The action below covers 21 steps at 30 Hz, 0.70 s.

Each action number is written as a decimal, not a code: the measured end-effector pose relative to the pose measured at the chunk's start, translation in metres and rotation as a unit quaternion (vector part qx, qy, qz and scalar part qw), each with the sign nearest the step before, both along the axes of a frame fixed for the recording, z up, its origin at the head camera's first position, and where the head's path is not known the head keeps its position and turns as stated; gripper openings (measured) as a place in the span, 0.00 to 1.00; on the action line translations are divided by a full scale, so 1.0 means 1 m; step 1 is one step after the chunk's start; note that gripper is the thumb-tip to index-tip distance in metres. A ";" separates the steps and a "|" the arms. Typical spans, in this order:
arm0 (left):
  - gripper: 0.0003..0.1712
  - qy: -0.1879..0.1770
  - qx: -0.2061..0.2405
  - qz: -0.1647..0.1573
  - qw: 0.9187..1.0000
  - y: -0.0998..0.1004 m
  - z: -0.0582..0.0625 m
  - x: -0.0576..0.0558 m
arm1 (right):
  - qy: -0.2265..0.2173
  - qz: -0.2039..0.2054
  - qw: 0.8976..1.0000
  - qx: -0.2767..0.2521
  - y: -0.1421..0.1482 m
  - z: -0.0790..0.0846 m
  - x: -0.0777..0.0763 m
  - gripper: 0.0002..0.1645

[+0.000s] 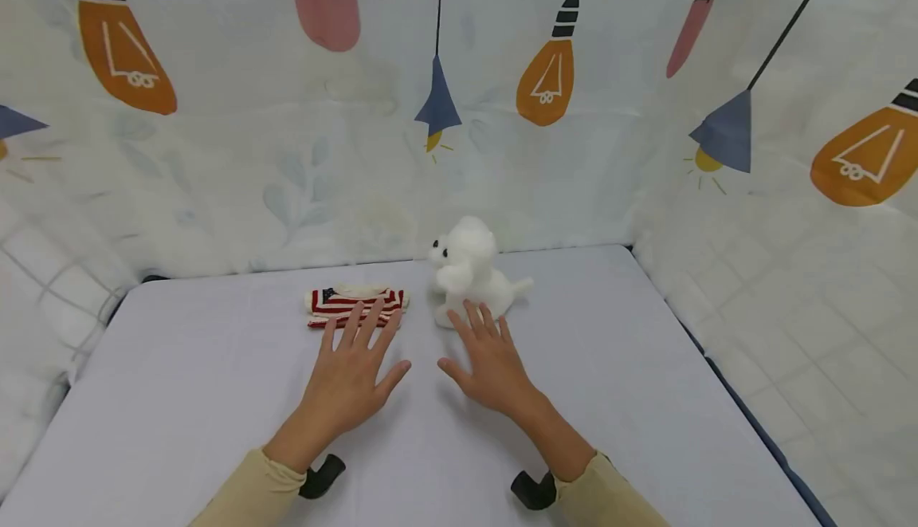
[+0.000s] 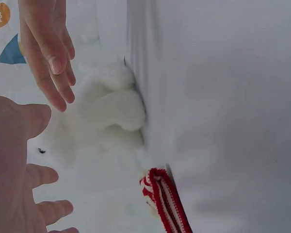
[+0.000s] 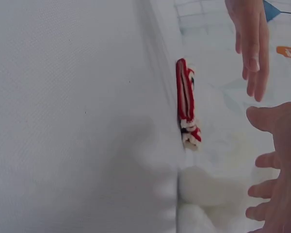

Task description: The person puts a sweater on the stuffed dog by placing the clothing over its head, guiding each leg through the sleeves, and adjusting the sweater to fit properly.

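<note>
A white plush dog [image 1: 469, 264] sits toward the back of the table, its face turned left. To its left lies a small knitted sweater [image 1: 351, 304] with red and cream stripes and a dark blue patch. My left hand [image 1: 347, 379], fingers spread, hovers in front of the sweater and overlaps its lower edge in the head view. My right hand [image 1: 491, 367] is held the same way before the dog, fingertips overlapping its lower body. Both hands hold nothing. In the left wrist view the dog [image 2: 106, 107] stands beyond the hands, and the sweater's folded hem [image 2: 167, 201] shows below it.
A white cloth covers the table [image 1: 588, 336]. Behind it and at the sides hang pale curtains [image 1: 358, 152] printed with bulbs and lamps. Dark curved pieces [image 1: 323, 477] show beside both wrists, at the sleeve cuffs.
</note>
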<state>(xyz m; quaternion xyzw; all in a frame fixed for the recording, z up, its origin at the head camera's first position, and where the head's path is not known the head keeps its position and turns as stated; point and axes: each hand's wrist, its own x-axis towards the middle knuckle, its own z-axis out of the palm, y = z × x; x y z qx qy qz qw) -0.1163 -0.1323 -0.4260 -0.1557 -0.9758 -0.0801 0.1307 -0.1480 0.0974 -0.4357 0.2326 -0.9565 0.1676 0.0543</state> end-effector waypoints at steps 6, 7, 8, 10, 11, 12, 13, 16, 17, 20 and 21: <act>0.42 -0.011 0.016 -0.001 1.000 0.000 -0.001 -0.001 | 0.008 -0.019 0.999 -0.032 0.003 -0.004 -0.007 0.41; 0.42 -0.012 0.017 0.001 1.000 -0.001 -0.001 -0.001 | 0.013 -0.020 0.999 -0.039 0.003 -0.005 -0.008 0.40; 0.42 -0.012 0.018 0.002 1.000 -0.001 -0.001 -0.001 | 0.018 -0.022 0.999 -0.046 0.004 -0.006 -0.009 0.39; 0.42 -0.014 0.019 0.004 1.000 -0.001 -0.002 -0.001 | 0.024 -0.025 0.998 -0.060 0.005 -0.007 -0.011 0.38; 0.42 -0.016 0.020 0.005 1.000 -0.001 -0.002 -0.001 | 0.025 -0.028 0.997 -0.064 0.006 -0.008 -0.012 0.37; 0.42 -0.019 0.022 0.006 1.000 -0.001 -0.002 -0.001 | 0.023 -0.030 0.997 -0.069 0.007 -0.009 -0.013 0.37; 0.42 -0.022 0.024 0.007 0.999 -0.001 -0.003 -0.001 | 0.023 -0.032 0.996 -0.076 0.008 -0.010 -0.014 0.36; 0.42 -0.026 0.032 0.009 0.999 -0.001 -0.004 -0.001 | 0.030 -0.040 0.995 -0.091 0.009 -0.011 -0.017 0.33; 0.42 -0.025 0.033 0.008 0.999 -0.002 -0.005 -0.002 | 0.034 -0.043 0.994 -0.099 0.010 -0.011 -0.018 0.32; 0.43 -0.019 0.038 0.010 0.999 -0.003 -0.007 -0.005 | 0.056 -0.047 0.990 -0.119 0.011 -0.010 -0.020 0.30; 0.44 -0.017 0.039 0.011 0.999 -0.003 -0.008 -0.006 | 0.062 -0.049 0.989 -0.123 0.012 -0.010 -0.020 0.30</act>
